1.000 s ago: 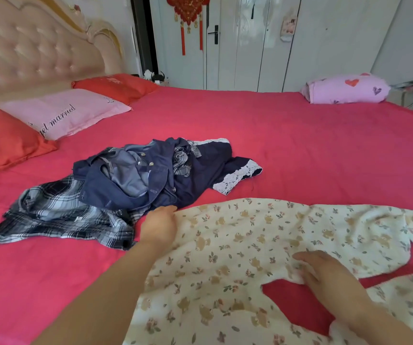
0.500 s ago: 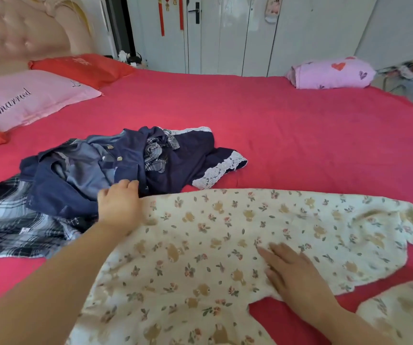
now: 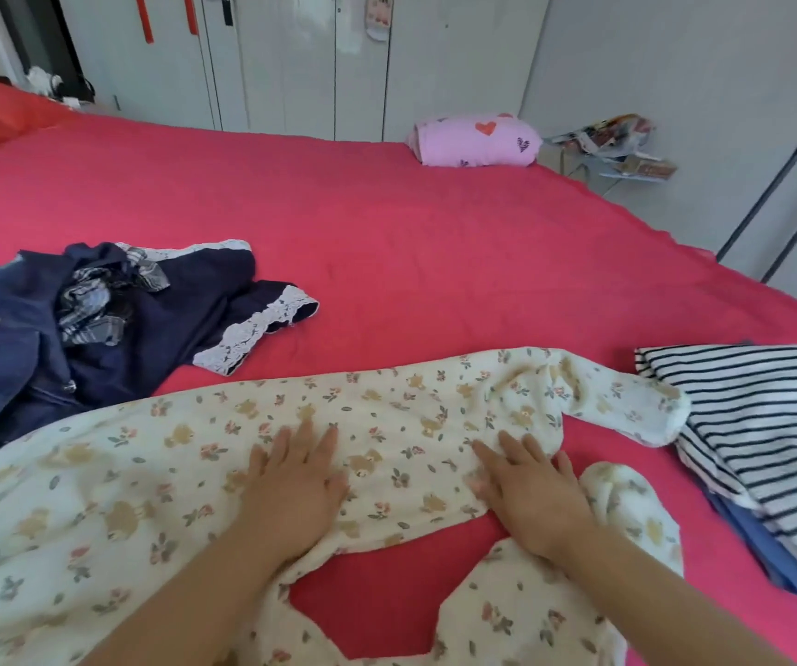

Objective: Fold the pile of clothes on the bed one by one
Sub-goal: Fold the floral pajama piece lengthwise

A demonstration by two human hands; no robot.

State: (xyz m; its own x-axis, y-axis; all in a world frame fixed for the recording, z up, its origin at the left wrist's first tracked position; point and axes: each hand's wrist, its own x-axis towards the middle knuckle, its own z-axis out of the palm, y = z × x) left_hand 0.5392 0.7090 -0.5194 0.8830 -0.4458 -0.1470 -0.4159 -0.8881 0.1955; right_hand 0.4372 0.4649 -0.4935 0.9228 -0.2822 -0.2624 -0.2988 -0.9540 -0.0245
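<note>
Cream floral pyjama trousers (image 3: 146, 473) lie spread across the red bed (image 3: 386, 242), one leg stretching right to a cuff near the striped stack. My left hand (image 3: 295, 487) rests flat, fingers apart, on the middle of that leg. My right hand (image 3: 531, 492) presses flat on the same leg further right, close to the cuff. The other leg lies below, near my right forearm. A heap of unfolded clothes (image 3: 98, 319), navy with white lace trim, denim and plaid, sits at the left.
A stack of folded clothes with a black-and-white striped top (image 3: 761, 425) lies at the right edge. A pink heart-print pillow (image 3: 475, 139) sits at the far side. White wardrobe doors stand behind, and the bed's right edge drops to a floor with clutter (image 3: 612, 146).
The view has swung right. My left hand left the waistband corner by the heap and now lies flat mid-leg. My right hand slid right along the leg toward the cuff.
</note>
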